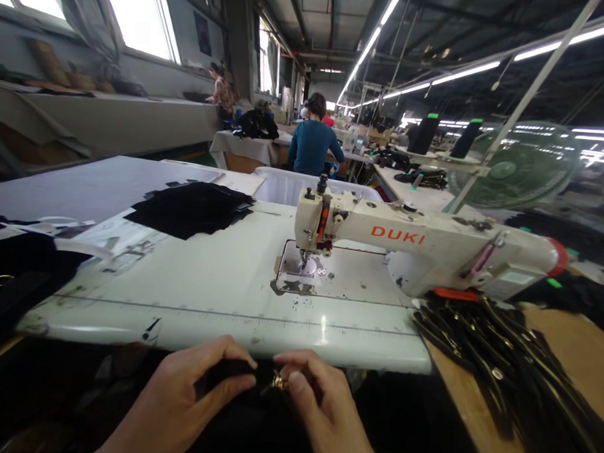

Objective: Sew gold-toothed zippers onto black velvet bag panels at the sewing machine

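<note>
My left hand (pixel 184 395) and my right hand (pixel 319 407) meet below the front edge of the sewing table (pixel 203 296). Both pinch a piece of black fabric (pixel 230 373) that carries a small gold metal fitting (pixel 278 382). The left thumb and fingers close on the cloth; the right fingertips close at the fitting. A white DUKI sewing machine (pixel 421 242) stands beyond the hands on the right, its needle (pixel 305 257) over the plate with nothing under it.
A stack of black fabric pieces (pixel 190 208) lies at the table's back left. Several black straps with gold hardware (pixel 506 362) pile on the wooden surface at right. More black cloth (pixel 14 267) sits at left. A person in a blue top (pixel 310 143) sits ahead; a green fan (pixel 519 169) stands right.
</note>
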Tool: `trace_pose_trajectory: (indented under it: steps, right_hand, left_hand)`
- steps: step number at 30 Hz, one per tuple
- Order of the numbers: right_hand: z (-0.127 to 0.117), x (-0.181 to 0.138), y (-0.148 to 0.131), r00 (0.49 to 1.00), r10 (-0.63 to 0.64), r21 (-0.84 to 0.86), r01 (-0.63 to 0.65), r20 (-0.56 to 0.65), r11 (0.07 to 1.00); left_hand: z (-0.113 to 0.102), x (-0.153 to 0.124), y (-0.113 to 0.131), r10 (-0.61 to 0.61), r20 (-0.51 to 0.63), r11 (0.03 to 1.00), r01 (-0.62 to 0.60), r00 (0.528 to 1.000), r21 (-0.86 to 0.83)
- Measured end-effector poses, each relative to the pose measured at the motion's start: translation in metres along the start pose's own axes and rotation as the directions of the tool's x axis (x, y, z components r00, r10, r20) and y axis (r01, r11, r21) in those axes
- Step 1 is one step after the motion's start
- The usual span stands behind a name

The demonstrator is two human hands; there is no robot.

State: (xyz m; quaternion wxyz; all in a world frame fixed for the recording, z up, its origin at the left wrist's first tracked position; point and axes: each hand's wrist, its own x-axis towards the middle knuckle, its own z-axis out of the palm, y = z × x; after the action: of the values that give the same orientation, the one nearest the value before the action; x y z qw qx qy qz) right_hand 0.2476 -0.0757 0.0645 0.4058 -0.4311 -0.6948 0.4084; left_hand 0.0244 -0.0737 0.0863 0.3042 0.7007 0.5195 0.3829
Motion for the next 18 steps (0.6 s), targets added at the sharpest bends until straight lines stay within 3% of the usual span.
trace_pose_trajectory:
  steps: [5, 9, 14, 18]
  right_hand:
    - [0.005, 0.003, -0.008, 1.0, 0.011, 0.057, -0.011, -0.011, 0.998]
    - [0.01, 0.003, -0.009, 0.989, -0.148, 0.002, 0.148, -0.033, 0.989]
    - [0.012, 0.004, -0.009, 0.927, -0.374, -0.192, 0.368, 0.0, 0.91]
    - [0.012, 0.007, -0.011, 0.901, -0.432, -0.271, 0.424, 0.033, 0.864]
  left_hand:
    - [0.003, -0.009, -0.007, 0.091, -0.043, 0.996, -0.09, 0.995, 0.018]
    - [0.001, -0.014, -0.01, 0.123, -0.029, 0.992, -0.123, 0.992, 0.008]
    - [-0.001, -0.017, -0.013, 0.1, -0.01, 0.995, -0.1, 0.995, 0.009]
    - [-0.002, -0.021, -0.019, 0.009, -0.105, 1.0, -0.01, 0.994, -0.015]
